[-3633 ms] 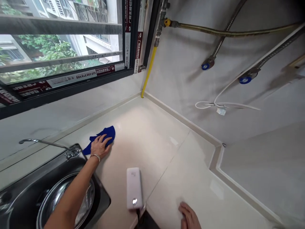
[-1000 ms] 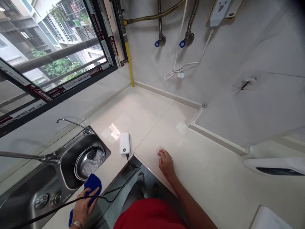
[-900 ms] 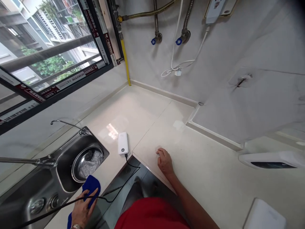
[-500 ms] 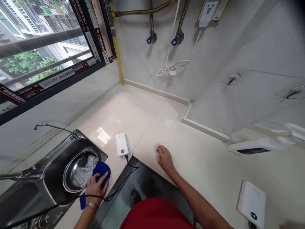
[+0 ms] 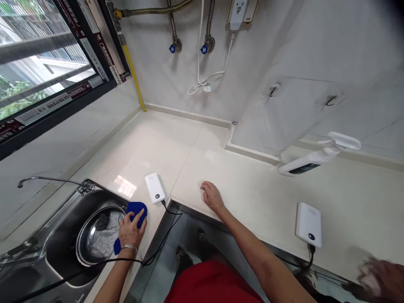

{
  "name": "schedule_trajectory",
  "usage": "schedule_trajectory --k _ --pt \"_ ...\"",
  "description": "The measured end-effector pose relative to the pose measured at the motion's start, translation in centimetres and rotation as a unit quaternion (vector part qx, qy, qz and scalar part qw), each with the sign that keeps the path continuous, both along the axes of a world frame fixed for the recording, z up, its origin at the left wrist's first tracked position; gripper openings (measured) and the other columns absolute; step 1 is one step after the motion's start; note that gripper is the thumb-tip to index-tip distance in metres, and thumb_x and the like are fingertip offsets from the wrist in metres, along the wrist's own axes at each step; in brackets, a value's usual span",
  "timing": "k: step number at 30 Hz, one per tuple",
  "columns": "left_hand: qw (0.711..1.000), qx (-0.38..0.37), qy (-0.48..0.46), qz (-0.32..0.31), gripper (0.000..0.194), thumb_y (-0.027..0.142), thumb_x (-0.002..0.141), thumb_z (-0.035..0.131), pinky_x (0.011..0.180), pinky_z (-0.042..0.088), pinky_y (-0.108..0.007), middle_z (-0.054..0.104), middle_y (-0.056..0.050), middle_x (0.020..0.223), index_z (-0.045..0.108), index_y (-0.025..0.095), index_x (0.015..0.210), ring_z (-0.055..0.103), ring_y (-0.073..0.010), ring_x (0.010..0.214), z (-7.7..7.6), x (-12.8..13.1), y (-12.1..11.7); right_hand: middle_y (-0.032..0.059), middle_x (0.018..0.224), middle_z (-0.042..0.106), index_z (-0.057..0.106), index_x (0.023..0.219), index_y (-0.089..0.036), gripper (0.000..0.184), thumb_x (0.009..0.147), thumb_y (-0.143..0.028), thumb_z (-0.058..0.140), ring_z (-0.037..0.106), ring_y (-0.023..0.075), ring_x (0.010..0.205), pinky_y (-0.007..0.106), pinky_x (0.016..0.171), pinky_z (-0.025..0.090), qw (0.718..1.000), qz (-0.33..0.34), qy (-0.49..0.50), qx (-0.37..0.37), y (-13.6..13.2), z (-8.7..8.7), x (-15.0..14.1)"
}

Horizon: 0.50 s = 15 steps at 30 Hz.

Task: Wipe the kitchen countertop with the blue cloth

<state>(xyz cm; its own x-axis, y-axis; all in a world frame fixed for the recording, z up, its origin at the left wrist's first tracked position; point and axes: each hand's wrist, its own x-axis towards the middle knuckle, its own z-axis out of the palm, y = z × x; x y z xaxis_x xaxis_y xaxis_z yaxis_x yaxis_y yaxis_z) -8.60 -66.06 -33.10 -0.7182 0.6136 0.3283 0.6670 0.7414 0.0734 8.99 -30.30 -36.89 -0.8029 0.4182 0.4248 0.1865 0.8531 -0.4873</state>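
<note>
- Your left grip [image 5: 130, 230] clamps the blue cloth [image 5: 136, 208]; your right grip [image 5: 212, 196] curls, closure unclear.
- Moving the left could snag the black cable [image 5: 121, 259] behind, tugging the white power bank [image 5: 154, 187] ahead-right.

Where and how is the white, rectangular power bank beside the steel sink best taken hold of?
Probably across its long sides, around the middle, coming from above: the white, rectangular power bank lies flat on the glossy, cream countertop, leaving its top and long edges exposed. The grip should avoid the near end, where a thin, black cable plugs in.
</note>
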Motion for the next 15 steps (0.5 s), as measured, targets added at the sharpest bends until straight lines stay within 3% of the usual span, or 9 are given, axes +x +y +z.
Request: schedule_trajectory --k 4,7,13,15 --pt "1.000 -0.015 -0.016 -0.022 0.034 0.039 0.089 0.053 0.086 0.048 -0.040 0.053 -0.012 0.112 0.070 0.031 0.118 0.051 -0.0247 0.098 0.2 2.6 -1.3 0.0086 0.107 0.057 0.059 0.099 -0.019 0.040 0.069 0.000 0.039 0.053 0.0199 0.100 0.034 0.087 0.048 0.999 0.002 0.029 -0.015 0.0 -0.1 0.2" --pt "0.997 -0.040 -0.039 -0.049 0.035 0.038 0.088 0.053 0.086 0.050 -0.040 0.055 -0.012 0.111 0.069 0.033 0.119 0.054 -0.0252 0.098 0.3 4.6 -3.8 0.0087 0.106 0.057 0.059 0.099 -0.019 0.040 0.070 0.000 0.038 0.053 0.0198 0.101 0.034 0.088 0.048 0.999 0.003 0.042 -0.025 0.0 -0.1 0.4" --pt "0.992 -0.074 -0.089 -0.053 0.040 0.042 0.086 0.055 0.091 0.053 -0.037 0.058 -0.007 0.115 0.064 0.041 0.124 0.058 -0.0232 0.106 0.5 7.7 -13.4 0.0090 0.107 0.058 0.060 0.099 -0.018 0.041 0.070 0.000 0.038 0.054 0.0196 0.101 0.034 0.089 0.048 0.998 0.006 0.053 -0.043 0.0 0.0 0.4" --pt "0.992 -0.079 -0.100 -0.006 0.040 0.047 0.085 0.054 0.087 0.055 -0.037 0.058 -0.007 0.116 0.065 0.041 0.123 0.059 -0.0239 0.105 0.4 8.5 -17.2 0.0090 0.107 0.058 0.060 0.100 -0.018 0.041 0.070 0.000 0.038 0.054 0.0199 0.102 0.034 0.089 0.048 0.997 0.006 0.054 -0.049 -0.1 0.0 0.4"
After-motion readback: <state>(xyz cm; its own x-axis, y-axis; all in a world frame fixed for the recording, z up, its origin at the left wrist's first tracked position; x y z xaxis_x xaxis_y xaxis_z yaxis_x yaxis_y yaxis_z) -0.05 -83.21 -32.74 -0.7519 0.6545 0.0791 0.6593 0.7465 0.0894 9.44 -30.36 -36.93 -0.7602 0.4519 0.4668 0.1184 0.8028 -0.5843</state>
